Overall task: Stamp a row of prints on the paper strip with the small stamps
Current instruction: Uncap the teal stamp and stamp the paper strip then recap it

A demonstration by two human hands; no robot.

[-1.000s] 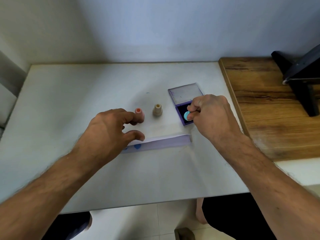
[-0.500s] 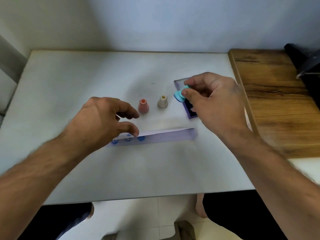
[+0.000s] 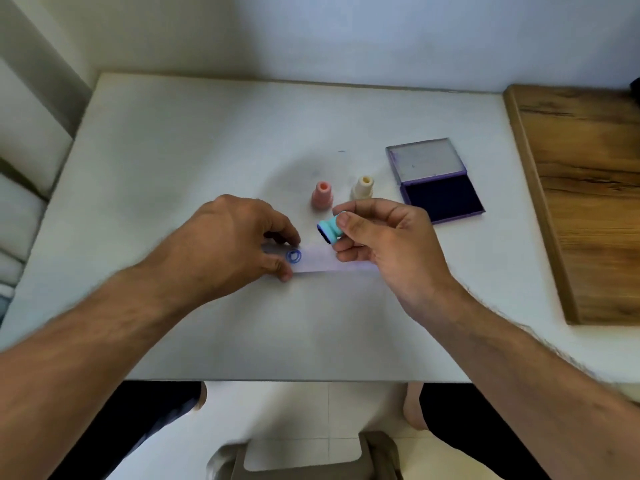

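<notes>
Your right hand (image 3: pixel 384 244) has a tight grip on the blue stamp (image 3: pixel 330 231), inky face tipped, above the paper strip (image 3: pixel 322 261). Your left hand (image 3: pixel 235 244) presses the strip flat on the bench (image 3: pixel 173 161). Next, turn the stamp down and press beside the blue print (image 3: pixel 293 256).

A white bench (image 3: pixel 194 161) fills most of the frame, backed by a pale wall (image 3: pixel 311 32) along the top. At the right edge a wooden board (image 3: pixel 585 188) with dark grain lies on the bench. Along the left edge stand pale cushions (image 3: pixel 20 161). Below the bench's near edge, at the bottom, a tiled floor (image 3: pixel 294 414) shows, with a stool's top (image 3: pixel 301 459) at bottom centre.
</notes>
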